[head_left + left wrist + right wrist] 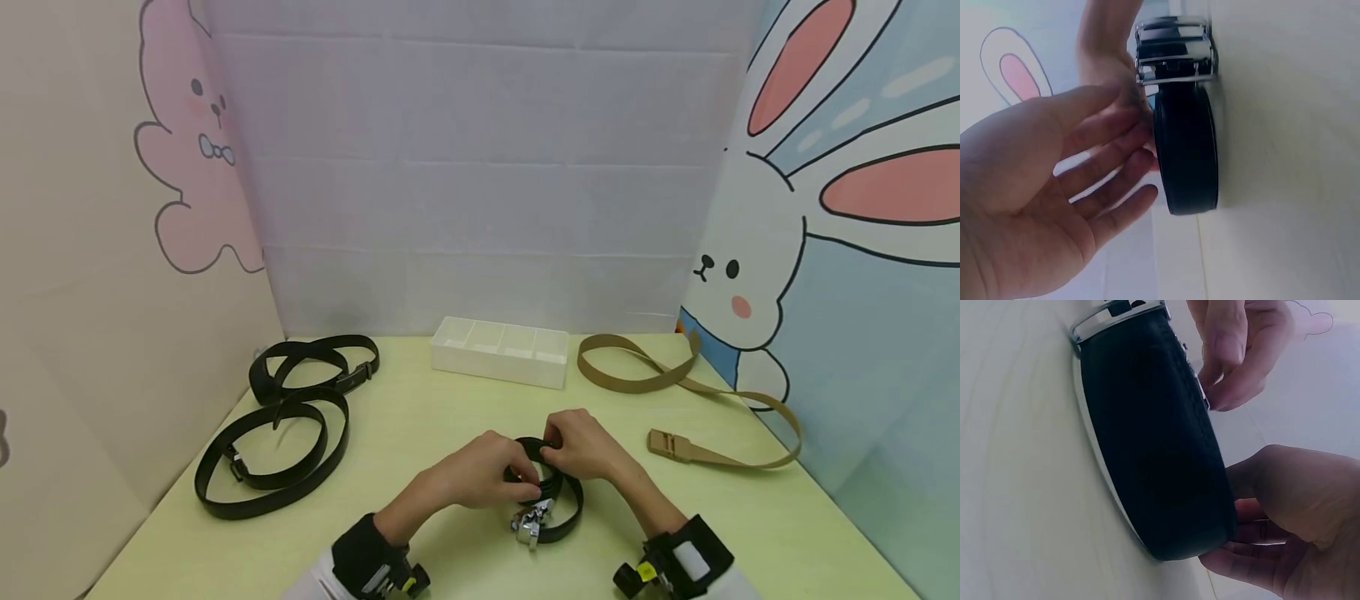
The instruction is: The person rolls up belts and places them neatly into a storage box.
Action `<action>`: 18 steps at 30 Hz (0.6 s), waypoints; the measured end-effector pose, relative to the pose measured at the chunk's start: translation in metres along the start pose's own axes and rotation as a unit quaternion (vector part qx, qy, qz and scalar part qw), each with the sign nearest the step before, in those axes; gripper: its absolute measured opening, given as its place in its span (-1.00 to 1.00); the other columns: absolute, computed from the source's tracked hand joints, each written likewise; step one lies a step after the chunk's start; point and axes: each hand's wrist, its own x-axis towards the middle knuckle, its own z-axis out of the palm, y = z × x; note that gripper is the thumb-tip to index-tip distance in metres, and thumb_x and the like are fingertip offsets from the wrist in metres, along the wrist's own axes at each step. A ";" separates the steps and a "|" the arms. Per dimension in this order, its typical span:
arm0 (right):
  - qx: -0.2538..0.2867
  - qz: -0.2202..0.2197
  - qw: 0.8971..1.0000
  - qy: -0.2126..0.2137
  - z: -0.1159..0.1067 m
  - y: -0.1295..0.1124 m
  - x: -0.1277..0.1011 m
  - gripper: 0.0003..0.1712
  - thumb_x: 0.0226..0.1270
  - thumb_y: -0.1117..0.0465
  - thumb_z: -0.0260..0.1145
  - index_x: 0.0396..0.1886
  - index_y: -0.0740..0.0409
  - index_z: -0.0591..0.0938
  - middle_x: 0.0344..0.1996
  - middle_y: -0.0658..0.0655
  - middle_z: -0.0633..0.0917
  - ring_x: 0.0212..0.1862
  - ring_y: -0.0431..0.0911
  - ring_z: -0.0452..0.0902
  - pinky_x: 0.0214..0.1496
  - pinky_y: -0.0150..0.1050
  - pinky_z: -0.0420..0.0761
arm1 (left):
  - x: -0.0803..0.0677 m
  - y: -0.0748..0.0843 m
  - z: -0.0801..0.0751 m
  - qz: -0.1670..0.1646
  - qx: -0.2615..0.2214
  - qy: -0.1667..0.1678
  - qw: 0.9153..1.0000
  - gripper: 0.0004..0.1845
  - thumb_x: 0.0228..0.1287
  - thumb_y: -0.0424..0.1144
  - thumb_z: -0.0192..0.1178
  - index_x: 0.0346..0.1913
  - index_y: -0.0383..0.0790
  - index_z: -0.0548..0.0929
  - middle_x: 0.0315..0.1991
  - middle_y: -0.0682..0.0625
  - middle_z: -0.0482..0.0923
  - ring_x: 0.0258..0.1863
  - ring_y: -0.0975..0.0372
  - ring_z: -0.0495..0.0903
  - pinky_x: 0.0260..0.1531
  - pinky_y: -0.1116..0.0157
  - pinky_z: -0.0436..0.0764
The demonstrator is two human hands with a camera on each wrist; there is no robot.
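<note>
Both hands meet on a coiled black leather belt with a silver metal buckle [542, 500] at the near middle of the pale green table [435, 433]. The left hand [480, 475] curls its fingers onto the coil; the right hand [581, 446] pinches its top edge, though its fingertips are partly hidden. Left lie two loose black belts [285, 433]; behind, a white plastic divided tray [501, 352], apparently with nothing in its compartments; right, a tan webbing belt [675, 400].
</note>
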 end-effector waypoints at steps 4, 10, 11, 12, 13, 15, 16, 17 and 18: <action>0.004 -0.002 1.000 -0.006 0.000 0.000 -0.001 -0.85 0.43 0.29 0.54 -0.35 0.08 0.73 -0.47 -0.08 0.70 -0.46 -0.36 0.48 -0.35 -0.36 0.54 | 0.002 0.012 0.007 0.051 0.020 -0.027 0.998 -0.85 0.59 -0.11 0.45 -0.06 -0.04 0.96 -0.18 0.18 0.89 -0.21 0.64 0.66 -0.09 0.61 0.63; 0.010 -0.012 1.000 -0.007 0.000 0.000 -0.002 -0.88 0.45 0.31 0.52 -0.32 0.10 0.74 -0.44 -0.05 0.72 -0.44 -0.36 0.48 -0.34 -0.36 0.55 | 0.002 0.030 0.015 0.081 0.084 -0.041 0.992 -0.78 0.45 0.01 0.58 -0.04 -0.03 0.96 -0.07 0.15 0.86 -0.07 0.49 0.73 0.01 0.70 0.51; 0.011 -0.014 1.000 -0.007 0.000 0.000 -0.003 -0.88 0.45 0.31 0.52 -0.32 0.10 0.74 -0.44 -0.05 0.72 -0.44 -0.36 0.48 -0.34 -0.36 0.55 | 0.002 0.032 0.016 0.081 0.096 -0.040 0.991 -0.77 0.42 0.01 0.60 -0.05 -0.02 0.95 -0.03 0.15 0.84 -0.02 0.48 0.73 0.06 0.70 0.51; 0.011 -0.015 1.000 -0.007 0.000 0.000 -0.003 -0.87 0.45 0.31 0.51 -0.32 0.10 0.74 -0.44 -0.04 0.72 -0.44 -0.36 0.48 -0.34 -0.36 0.55 | 0.002 0.034 0.017 0.082 0.101 -0.041 0.991 -0.76 0.40 0.01 0.63 -0.04 -0.03 0.96 0.01 0.15 0.84 0.02 0.48 0.73 0.10 0.69 0.52; 0.010 -0.015 1.000 -0.006 0.000 0.000 -0.003 -0.87 0.45 0.32 0.51 -0.33 0.10 0.74 -0.44 -0.05 0.71 -0.44 -0.36 0.48 -0.34 -0.36 0.55 | 0.002 0.035 0.018 0.086 0.107 -0.043 0.990 -0.76 0.38 0.00 0.64 -0.03 -0.03 0.95 0.03 0.15 0.84 0.05 0.48 0.74 0.12 0.68 0.52; 0.007 -0.014 1.000 -0.007 0.000 0.000 -0.002 -0.87 0.45 0.31 0.52 -0.33 0.09 0.73 -0.44 -0.05 0.71 -0.44 -0.36 0.48 -0.33 -0.36 0.55 | 0.003 0.037 0.019 0.099 0.116 -0.045 0.987 -0.77 0.37 -0.03 0.65 -0.03 -0.02 0.95 0.06 0.15 0.85 0.09 0.48 0.75 0.16 0.68 0.53; 0.005 -0.012 1.000 -0.007 0.000 0.000 -0.002 -0.87 0.45 0.31 0.52 -0.33 0.09 0.73 -0.44 -0.05 0.71 -0.44 -0.36 0.48 -0.33 -0.36 0.55 | 0.003 0.037 0.020 0.107 0.115 -0.046 0.987 -0.78 0.37 -0.06 0.65 -0.03 -0.03 0.95 0.06 0.15 0.86 0.09 0.47 0.75 0.17 0.67 0.53; 0.002 -0.011 1.000 -0.007 0.000 0.000 -0.002 -0.87 0.45 0.30 0.52 -0.33 0.09 0.73 -0.44 -0.06 0.71 -0.43 -0.36 0.48 -0.33 -0.36 0.55 | 0.004 0.037 0.020 0.115 0.117 -0.046 0.985 -0.79 0.37 -0.08 0.65 -0.03 -0.03 0.95 0.05 0.15 0.87 0.09 0.47 0.76 0.18 0.67 0.52; 0.001 -0.010 1.000 -0.007 0.000 0.000 -0.002 -0.87 0.45 0.30 0.52 -0.33 0.09 0.73 -0.43 -0.06 0.71 -0.43 -0.36 0.49 -0.33 -0.36 0.55 | 0.004 0.037 0.020 0.122 0.120 -0.047 0.984 -0.80 0.38 -0.10 0.65 -0.02 -0.04 0.95 0.03 0.15 0.88 0.08 0.47 0.77 0.17 0.68 0.52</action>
